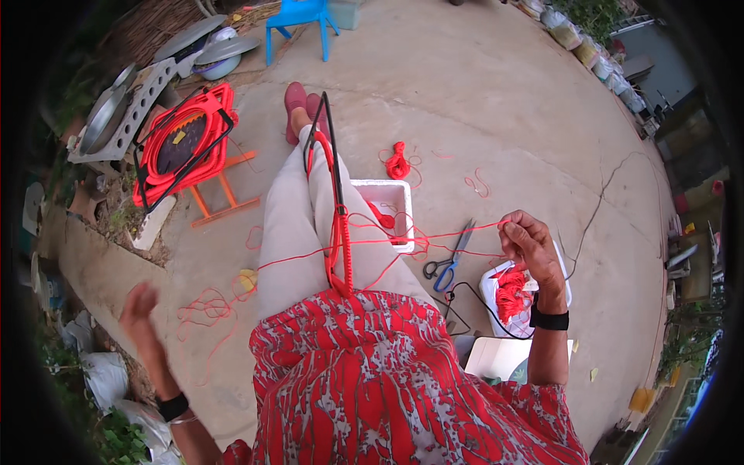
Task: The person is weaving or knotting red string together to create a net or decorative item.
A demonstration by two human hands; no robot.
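Note:
Across my lap, a black metal frame (pixel 334 147) stands on edge, its near bar wrapped tightly with red cord (pixel 346 256). My right hand (pixel 527 242) is raised to the right of it, thumb and fingers pinched on a red cord stretched back to the frame. A second strand runs from the frame toward the same hand. Out to the left and slightly blurred, my left hand (pixel 140 316) is away from the frame, fingers loosely extended, with nothing visible in it. Loose red cord (pixel 211 307) lies tangled on the ground between that hand and my legs.
Scissors (pixel 454 260) with blue-and-black handles lie right of my legs. A white foam box (pixel 408 203) and a white bin (pixel 565 271) hold red cord. A red cord bundle (pixel 397 163) sits beyond. Left stands a red-corded folding stool (pixel 186 147); a blue chair (pixel 302 14) is farther off.

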